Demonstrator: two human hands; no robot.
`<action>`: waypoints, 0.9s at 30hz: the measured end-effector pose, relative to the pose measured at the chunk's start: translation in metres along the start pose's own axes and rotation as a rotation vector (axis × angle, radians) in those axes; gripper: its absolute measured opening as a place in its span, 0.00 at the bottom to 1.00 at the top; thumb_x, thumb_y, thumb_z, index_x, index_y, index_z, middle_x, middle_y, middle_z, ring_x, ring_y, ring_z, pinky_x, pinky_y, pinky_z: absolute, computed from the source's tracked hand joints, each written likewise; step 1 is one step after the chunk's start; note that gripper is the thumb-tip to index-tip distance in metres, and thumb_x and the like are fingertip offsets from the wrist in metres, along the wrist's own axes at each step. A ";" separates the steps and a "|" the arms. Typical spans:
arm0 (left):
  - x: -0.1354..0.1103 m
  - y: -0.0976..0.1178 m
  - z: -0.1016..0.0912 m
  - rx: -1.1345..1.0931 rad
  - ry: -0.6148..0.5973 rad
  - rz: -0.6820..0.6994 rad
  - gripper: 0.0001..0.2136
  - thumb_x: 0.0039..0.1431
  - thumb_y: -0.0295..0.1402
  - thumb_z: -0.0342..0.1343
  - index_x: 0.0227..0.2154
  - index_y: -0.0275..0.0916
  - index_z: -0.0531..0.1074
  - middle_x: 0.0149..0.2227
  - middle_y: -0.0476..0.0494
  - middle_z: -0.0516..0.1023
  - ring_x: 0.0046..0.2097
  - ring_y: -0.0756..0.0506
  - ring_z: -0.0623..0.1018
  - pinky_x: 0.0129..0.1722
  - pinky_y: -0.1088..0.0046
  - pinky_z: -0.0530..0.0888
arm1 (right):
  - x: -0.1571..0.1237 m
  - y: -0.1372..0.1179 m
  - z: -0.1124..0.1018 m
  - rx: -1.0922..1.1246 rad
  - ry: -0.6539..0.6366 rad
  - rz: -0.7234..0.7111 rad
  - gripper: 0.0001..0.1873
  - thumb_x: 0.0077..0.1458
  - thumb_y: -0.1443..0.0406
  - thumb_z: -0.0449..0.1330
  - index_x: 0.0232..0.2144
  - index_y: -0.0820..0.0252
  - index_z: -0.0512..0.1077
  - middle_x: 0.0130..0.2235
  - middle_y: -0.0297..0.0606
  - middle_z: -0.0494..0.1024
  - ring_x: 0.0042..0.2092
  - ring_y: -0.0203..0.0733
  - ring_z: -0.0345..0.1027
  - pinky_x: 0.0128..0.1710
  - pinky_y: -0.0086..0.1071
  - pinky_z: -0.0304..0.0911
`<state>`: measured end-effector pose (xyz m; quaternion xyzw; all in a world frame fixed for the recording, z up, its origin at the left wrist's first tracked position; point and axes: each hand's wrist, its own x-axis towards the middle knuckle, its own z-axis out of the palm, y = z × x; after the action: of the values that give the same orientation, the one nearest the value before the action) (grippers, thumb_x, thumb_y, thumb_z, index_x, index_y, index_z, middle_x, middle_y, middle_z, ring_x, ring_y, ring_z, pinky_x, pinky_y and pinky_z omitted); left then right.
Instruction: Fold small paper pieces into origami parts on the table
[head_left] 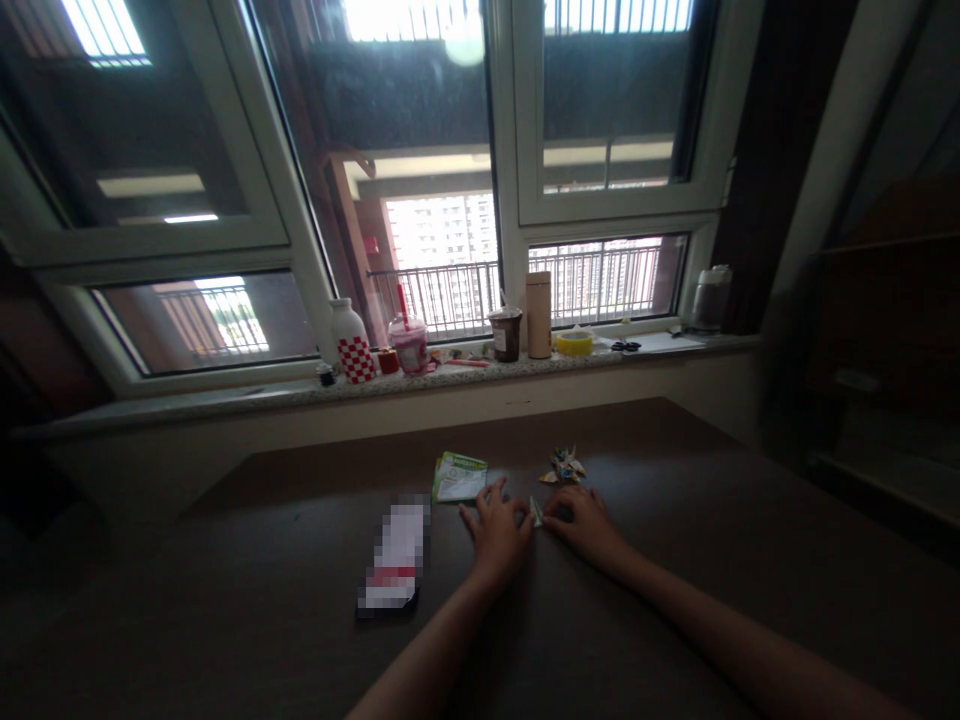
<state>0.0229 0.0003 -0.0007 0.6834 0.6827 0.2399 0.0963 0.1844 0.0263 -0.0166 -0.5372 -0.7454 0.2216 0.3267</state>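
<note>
A small folded piece of green and white paper point(536, 511) is on the dark table between my two hands. My left hand point(496, 528) has its thumb and index finger pinched at the paper's left side, the other fingers spread over the tabletop. At the right side, the curled fingers of my right hand point(583, 520) come together at the paper's edge. My fingertips partly hide the paper. Just beyond my right hand lie folded paper pieces point(564, 466) in mixed colours. A green and white packet point(461, 478) lies flat beyond my left hand.
Left of my hands, a phone-shaped item point(396, 555) with a blurred-out face lies on the brown table point(262, 560). On the windowsill stand a checkered bottle point(351, 345), a pink drink cup point(409, 345), a dark drink cup point(505, 335), a tan flask point(538, 315) and yellow tape point(574, 344).
</note>
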 end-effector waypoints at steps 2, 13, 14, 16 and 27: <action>0.000 0.001 -0.001 0.019 -0.012 -0.010 0.08 0.59 0.39 0.55 0.36 0.48 0.78 0.66 0.44 0.60 0.67 0.34 0.55 0.61 0.33 0.46 | 0.000 0.000 0.001 -0.017 -0.007 0.005 0.05 0.51 0.61 0.62 0.29 0.56 0.76 0.43 0.37 0.79 0.53 0.50 0.66 0.61 0.51 0.39; -0.001 0.003 -0.001 0.051 -0.029 -0.002 0.08 0.60 0.38 0.54 0.37 0.48 0.77 0.67 0.45 0.58 0.68 0.34 0.53 0.61 0.32 0.45 | 0.002 -0.005 0.003 -0.114 -0.003 0.067 0.06 0.51 0.60 0.60 0.30 0.55 0.75 0.45 0.36 0.77 0.54 0.48 0.62 0.59 0.43 0.45; -0.001 0.003 -0.001 0.053 -0.030 0.001 0.08 0.60 0.38 0.54 0.37 0.48 0.77 0.67 0.45 0.57 0.68 0.34 0.53 0.61 0.33 0.45 | 0.003 -0.004 0.004 -0.116 -0.001 0.066 0.06 0.51 0.60 0.60 0.30 0.55 0.75 0.45 0.36 0.77 0.54 0.48 0.62 0.59 0.43 0.45; -0.002 0.003 -0.001 0.059 -0.024 0.007 0.08 0.60 0.38 0.53 0.38 0.47 0.76 0.67 0.44 0.57 0.68 0.34 0.53 0.60 0.32 0.45 | 0.003 -0.003 0.005 -0.115 0.002 0.060 0.06 0.51 0.61 0.60 0.30 0.54 0.75 0.44 0.35 0.77 0.54 0.48 0.62 0.59 0.43 0.45; -0.004 0.002 -0.002 -0.019 0.040 0.010 0.10 0.57 0.36 0.56 0.41 0.53 0.74 0.65 0.46 0.59 0.66 0.37 0.55 0.60 0.33 0.46 | 0.002 -0.006 0.005 -0.110 0.029 0.056 0.05 0.51 0.61 0.61 0.29 0.55 0.74 0.44 0.37 0.78 0.54 0.51 0.62 0.59 0.47 0.45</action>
<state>0.0241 -0.0044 0.0017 0.6809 0.6788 0.2606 0.0880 0.1762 0.0264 -0.0159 -0.5781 -0.7362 0.1819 0.3010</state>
